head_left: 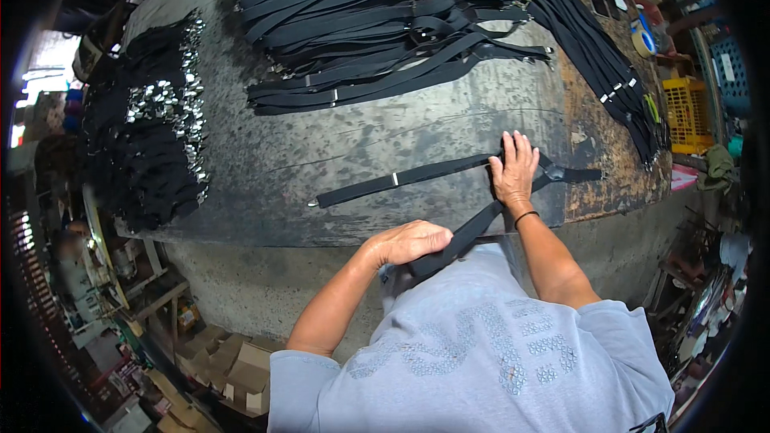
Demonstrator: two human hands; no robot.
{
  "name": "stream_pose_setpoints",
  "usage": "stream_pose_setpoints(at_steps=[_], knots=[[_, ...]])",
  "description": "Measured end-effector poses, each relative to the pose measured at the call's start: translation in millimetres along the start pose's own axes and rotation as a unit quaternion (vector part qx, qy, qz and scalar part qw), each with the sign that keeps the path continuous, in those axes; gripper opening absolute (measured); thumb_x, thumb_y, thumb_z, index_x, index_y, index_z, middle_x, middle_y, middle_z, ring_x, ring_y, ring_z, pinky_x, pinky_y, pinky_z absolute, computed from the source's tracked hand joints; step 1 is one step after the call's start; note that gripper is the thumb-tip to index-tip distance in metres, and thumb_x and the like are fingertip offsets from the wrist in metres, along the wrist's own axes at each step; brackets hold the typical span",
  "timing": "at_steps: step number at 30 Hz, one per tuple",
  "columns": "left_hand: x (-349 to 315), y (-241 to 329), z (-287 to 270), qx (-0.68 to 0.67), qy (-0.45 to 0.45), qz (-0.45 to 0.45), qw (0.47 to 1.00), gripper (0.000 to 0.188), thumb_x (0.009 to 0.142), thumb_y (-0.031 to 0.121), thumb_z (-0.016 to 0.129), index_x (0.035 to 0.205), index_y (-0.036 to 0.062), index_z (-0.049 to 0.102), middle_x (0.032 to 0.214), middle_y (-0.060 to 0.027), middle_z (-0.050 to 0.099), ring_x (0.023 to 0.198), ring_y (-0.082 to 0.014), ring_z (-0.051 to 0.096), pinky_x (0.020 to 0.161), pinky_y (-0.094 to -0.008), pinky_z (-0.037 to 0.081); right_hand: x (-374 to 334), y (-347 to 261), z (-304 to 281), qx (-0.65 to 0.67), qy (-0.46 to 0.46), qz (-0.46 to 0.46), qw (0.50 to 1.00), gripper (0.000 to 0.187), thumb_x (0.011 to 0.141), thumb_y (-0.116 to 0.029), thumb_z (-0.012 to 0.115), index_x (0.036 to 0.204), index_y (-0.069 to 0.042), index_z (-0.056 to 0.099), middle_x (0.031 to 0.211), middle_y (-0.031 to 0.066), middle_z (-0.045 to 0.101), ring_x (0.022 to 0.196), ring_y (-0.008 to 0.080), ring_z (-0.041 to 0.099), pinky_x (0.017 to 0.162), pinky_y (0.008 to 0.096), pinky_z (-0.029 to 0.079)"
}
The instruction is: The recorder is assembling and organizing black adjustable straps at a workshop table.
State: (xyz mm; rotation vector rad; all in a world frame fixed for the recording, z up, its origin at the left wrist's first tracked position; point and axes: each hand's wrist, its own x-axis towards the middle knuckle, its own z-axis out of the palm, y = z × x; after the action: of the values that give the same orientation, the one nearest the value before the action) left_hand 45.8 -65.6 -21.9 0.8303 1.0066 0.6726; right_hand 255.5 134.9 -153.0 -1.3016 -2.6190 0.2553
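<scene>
A pair of black suspenders [433, 170] lies near the table's front edge. One strap stretches left across the tabletop, with a silver slider partway along and a metal clip at its end. My right hand [516, 172] rests flat on the straps, fingers extended, just left of the joining patch. The other strap runs from under that hand toward my body, off the table edge. My left hand [413, 242] is closed around this strap, thumb on top; its lower end is partly hidden against my shirt.
Stacked black suspenders [345, 12] cover the table's far middle, and another bundle [589, 48] lies at right. Black straps with shiny metal clips [160, 112] are piled at left. A tape roll [643, 38] and yellow basket [688, 116] are on the right; cardboard boxes [249, 373] sit below left.
</scene>
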Motion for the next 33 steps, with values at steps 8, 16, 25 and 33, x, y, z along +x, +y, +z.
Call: stream_pose_setpoints(at_steps=[8, 16, 25, 33], knots=[[18, -26, -4, -0.151, 0.004, -0.078, 0.985, 0.048, 0.104, 0.047, 0.044, 0.112, 0.0023, 0.058, 0.093, -0.0058, 0.066, 0.086, -0.0115, 0.065, 0.073, -0.0255, 0.052, 0, 7, 7, -0.013, 0.012, -0.013, 1.0, 0.061, 0.093, -0.038, 0.058, 0.147, -0.015, 0.042, 0.149, 0.0142, 0.041, 0.142, 0.0349, 0.032, 0.117, 0.0568, 0.016], [-2, -59, 7, -0.179, 0.129, 0.1, 0.97, 0.058, 0.102, 0.057, 0.034, 0.102, 0.0034, 0.058, 0.08, -0.0062, 0.062, 0.067, -0.0145, 0.062, 0.064, -0.0291, 0.052, 2, 2, 1, -0.026, -0.018, 0.001, 0.999, 0.061, 0.094, -0.038, 0.055, 0.148, -0.015, 0.039, 0.151, 0.0139, 0.039, 0.143, 0.034, 0.03, 0.118, 0.0561, 0.015], [24, -45, 24, -0.394, 0.075, 0.029, 0.916, 0.082, 0.092, 0.079, 0.019, 0.101, 0.0067, 0.058, 0.079, -0.0069, 0.063, 0.067, -0.0143, 0.061, 0.06, -0.0256, 0.048, 1, 1, 2, -0.038, -0.02, -0.001, 0.999, 0.061, 0.094, -0.033, 0.057, 0.149, -0.015, 0.038, 0.152, 0.014, 0.038, 0.143, 0.0343, 0.029, 0.118, 0.0556, 0.016], [-70, 0, 18, -0.172, 0.166, -0.014, 0.971, 0.031, 0.1, 0.035, 0.059, 0.1, 0.0046, 0.058, 0.072, 0.0012, 0.054, 0.06, -0.0039, 0.05, 0.053, -0.0203, 0.041, -1, 3, 2, -0.034, -0.021, 0.016, 0.999, 0.063, 0.093, -0.036, 0.058, 0.149, -0.015, 0.038, 0.151, 0.0141, 0.038, 0.143, 0.0339, 0.029, 0.119, 0.0551, 0.014]])
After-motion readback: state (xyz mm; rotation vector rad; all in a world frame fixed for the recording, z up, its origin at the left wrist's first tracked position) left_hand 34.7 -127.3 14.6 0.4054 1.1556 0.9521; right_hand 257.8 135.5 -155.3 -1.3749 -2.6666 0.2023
